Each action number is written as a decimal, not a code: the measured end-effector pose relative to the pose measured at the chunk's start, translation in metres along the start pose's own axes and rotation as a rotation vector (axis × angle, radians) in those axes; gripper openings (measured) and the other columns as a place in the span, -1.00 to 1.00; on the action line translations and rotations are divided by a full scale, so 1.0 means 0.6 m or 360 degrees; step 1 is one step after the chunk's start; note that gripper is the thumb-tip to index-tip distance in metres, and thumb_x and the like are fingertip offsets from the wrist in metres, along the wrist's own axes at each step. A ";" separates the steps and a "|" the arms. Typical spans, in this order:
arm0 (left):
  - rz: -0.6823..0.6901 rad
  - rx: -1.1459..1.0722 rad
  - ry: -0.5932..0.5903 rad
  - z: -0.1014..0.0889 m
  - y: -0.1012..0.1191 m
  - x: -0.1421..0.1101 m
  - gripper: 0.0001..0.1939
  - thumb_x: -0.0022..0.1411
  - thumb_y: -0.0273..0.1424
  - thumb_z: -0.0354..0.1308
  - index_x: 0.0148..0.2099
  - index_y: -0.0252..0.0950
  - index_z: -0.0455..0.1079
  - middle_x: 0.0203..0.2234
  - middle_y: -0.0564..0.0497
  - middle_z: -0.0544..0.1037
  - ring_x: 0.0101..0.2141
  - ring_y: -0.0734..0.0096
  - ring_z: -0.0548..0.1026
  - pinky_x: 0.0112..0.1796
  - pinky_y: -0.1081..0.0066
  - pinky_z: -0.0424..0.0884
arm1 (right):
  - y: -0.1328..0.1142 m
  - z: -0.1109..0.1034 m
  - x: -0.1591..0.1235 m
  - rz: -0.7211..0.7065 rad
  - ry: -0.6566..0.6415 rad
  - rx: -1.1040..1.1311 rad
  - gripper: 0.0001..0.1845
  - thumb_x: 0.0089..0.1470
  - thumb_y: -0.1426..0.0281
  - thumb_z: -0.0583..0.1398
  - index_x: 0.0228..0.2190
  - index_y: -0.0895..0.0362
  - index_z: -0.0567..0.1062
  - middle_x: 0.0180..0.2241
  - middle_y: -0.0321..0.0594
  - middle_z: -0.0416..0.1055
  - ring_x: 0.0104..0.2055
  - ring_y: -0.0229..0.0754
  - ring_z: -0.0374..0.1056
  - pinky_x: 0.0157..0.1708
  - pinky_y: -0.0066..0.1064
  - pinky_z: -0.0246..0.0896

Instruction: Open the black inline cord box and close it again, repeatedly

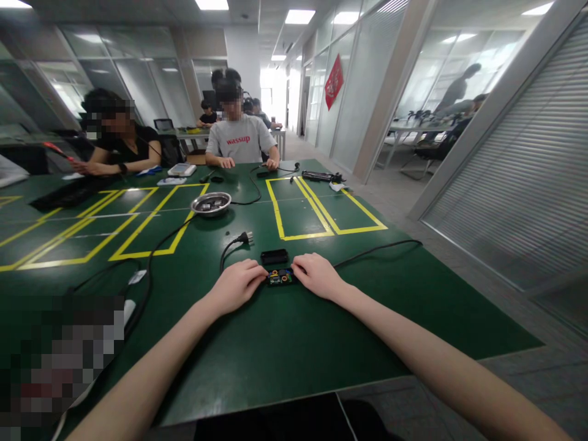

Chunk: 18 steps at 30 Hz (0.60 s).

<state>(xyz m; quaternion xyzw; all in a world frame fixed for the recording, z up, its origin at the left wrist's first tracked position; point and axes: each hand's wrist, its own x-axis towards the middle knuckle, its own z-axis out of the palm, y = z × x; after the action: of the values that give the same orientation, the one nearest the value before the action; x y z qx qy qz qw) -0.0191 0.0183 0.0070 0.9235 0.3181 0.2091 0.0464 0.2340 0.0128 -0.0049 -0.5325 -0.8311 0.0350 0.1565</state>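
An opened power adapter lies on the green table in front of me, its circuit board with copper-coloured coils facing up in a black lower case. My left hand pinches its left end, fingertips closed. At the right end, my right hand grips the adapter between thumb and fingers. Just beyond it rests the black upper shell, hollow side up. A cord with a black mains plug curves out from near my left hand. Another thin black cable runs off to the right from my right hand.
A round metal bowl with small parts stands farther back on the green table. Yellow tape marks rectangles. A folded black tripod lies at the far edge. Across sits a person in a grey shirt; another works at the left.
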 end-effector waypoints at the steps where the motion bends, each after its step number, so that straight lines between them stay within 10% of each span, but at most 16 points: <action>1: 0.0007 0.0041 0.0012 0.001 0.000 0.001 -0.79 0.47 -0.44 0.03 -0.12 -0.27 0.52 -0.27 -0.06 0.59 -0.26 0.28 0.53 -0.24 0.36 0.44 | 0.002 0.000 0.001 0.0005 0.0003 -0.0029 -0.71 0.38 0.39 0.13 -0.42 0.11 0.46 -0.42 -0.23 0.50 -0.32 -0.17 0.39 -0.26 -0.37 0.03; 18: 0.0040 0.0076 -0.0143 -0.010 -0.006 0.000 -0.70 0.40 -0.51 0.03 0.01 -0.26 0.55 -0.24 -0.10 0.57 -0.21 0.21 0.53 -0.13 0.26 0.51 | 0.026 0.009 0.011 0.0004 0.0127 0.0158 -0.74 0.27 0.32 0.26 -0.47 0.11 0.48 -0.42 -0.26 0.46 -0.27 -0.15 0.38 -0.22 -0.33 0.11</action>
<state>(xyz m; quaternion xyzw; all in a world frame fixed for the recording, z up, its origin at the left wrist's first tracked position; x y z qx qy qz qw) -0.0233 0.0209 0.0115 0.9368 0.3088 0.1604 0.0361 0.2438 0.0258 -0.0118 -0.5261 -0.8207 0.0552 0.2158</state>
